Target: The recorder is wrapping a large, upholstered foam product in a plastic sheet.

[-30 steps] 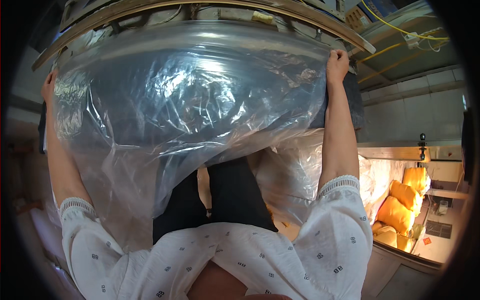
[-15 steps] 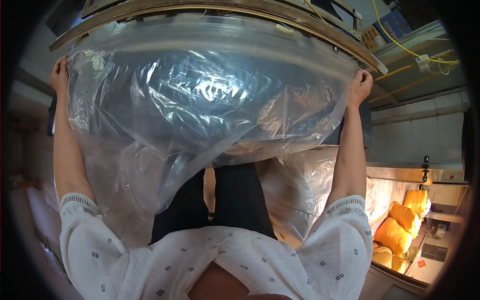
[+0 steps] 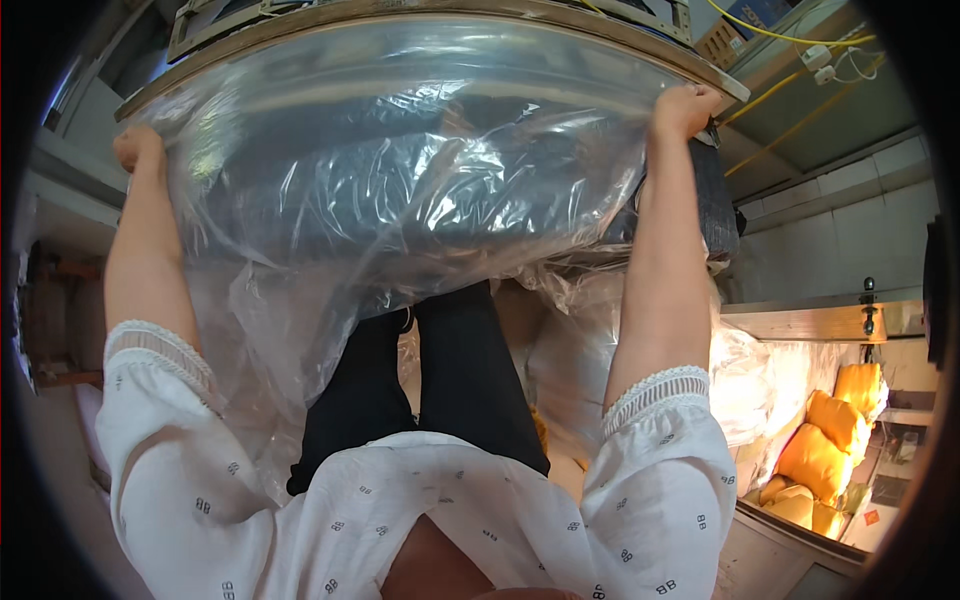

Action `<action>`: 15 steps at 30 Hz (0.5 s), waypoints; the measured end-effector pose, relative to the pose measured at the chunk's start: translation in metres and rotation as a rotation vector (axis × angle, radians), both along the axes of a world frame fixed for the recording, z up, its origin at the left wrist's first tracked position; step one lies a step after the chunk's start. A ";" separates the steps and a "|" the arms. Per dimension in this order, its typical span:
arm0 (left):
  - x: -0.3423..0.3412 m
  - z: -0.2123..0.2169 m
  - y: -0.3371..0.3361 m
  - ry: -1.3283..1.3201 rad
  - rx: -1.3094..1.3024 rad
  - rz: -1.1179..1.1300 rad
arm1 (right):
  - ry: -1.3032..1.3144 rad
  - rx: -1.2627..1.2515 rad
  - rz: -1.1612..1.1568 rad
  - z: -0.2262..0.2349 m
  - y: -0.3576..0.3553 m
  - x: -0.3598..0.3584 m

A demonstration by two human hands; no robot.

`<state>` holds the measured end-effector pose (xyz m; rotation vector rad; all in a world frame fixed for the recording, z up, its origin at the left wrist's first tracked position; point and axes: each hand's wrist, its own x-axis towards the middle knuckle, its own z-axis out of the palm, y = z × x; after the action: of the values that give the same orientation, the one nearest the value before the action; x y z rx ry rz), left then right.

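A wide sheet of clear plastic film (image 3: 400,190) stretches across in front of me, wrinkled and shiny, its lower part hanging down over my dark trousers. My left hand (image 3: 140,148) is closed at the film's far left edge, fingers curled around it. At the far right corner my right hand (image 3: 688,106) also grips the film, close against a long wooden bar (image 3: 480,10). Beneath the film lies a dark, bulky surface, whose bare dark side (image 3: 712,205) shows beyond my right forearm. What it is, I cannot tell.
Yellow cables and a white power strip (image 3: 816,56) run at the upper right beside cardboard boxes (image 3: 722,45). Lower right, several orange-yellow bundles (image 3: 820,450) sit in bright light near more clear plastic. A wooden-edged ledge (image 3: 810,322) juts out above them.
My right hand has moved away from me and a little left, up against the wooden bar. My left hand sits slightly nearer and further right. The film's lower edge has risen, and the view has shifted.
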<state>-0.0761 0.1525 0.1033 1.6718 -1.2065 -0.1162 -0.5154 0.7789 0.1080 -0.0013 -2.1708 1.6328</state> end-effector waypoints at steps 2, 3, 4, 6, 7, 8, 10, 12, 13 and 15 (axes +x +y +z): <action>0.015 -0.039 0.015 -0.168 -0.293 -0.117 | 0.212 0.296 -0.292 -0.009 0.013 0.016; 0.013 -0.040 0.024 -0.163 -0.294 -0.134 | 0.252 0.224 -0.202 -0.027 0.030 0.012; 0.013 -0.048 0.032 -0.127 -0.291 -0.233 | 0.293 0.158 -0.105 -0.036 0.040 0.009; 0.036 -0.054 0.011 0.015 -0.258 -0.491 | 0.261 0.075 0.050 -0.043 0.047 -0.001; 0.051 -0.057 -0.006 0.006 -0.253 -0.489 | 0.228 -0.006 0.200 -0.046 0.048 -0.002; 0.062 -0.059 -0.020 0.072 -0.201 -0.599 | 0.213 0.041 0.205 -0.043 0.044 0.002; 0.045 -0.066 -0.028 0.095 -0.061 -0.763 | 0.263 0.097 0.166 -0.050 0.052 -0.015; 0.036 -0.067 -0.038 0.097 -0.034 -0.774 | 0.307 0.144 0.147 -0.053 0.054 -0.024; 0.037 -0.066 -0.044 0.091 -0.016 -0.774 | 0.316 0.243 0.109 -0.053 0.051 -0.025; 0.038 -0.066 -0.051 0.083 0.021 -0.775 | 0.325 0.351 0.075 -0.052 0.048 -0.028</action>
<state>-0.0383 0.1014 0.0377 1.1199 -1.7294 -0.6654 -0.5430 0.8266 0.0562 0.4226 -2.1841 1.1704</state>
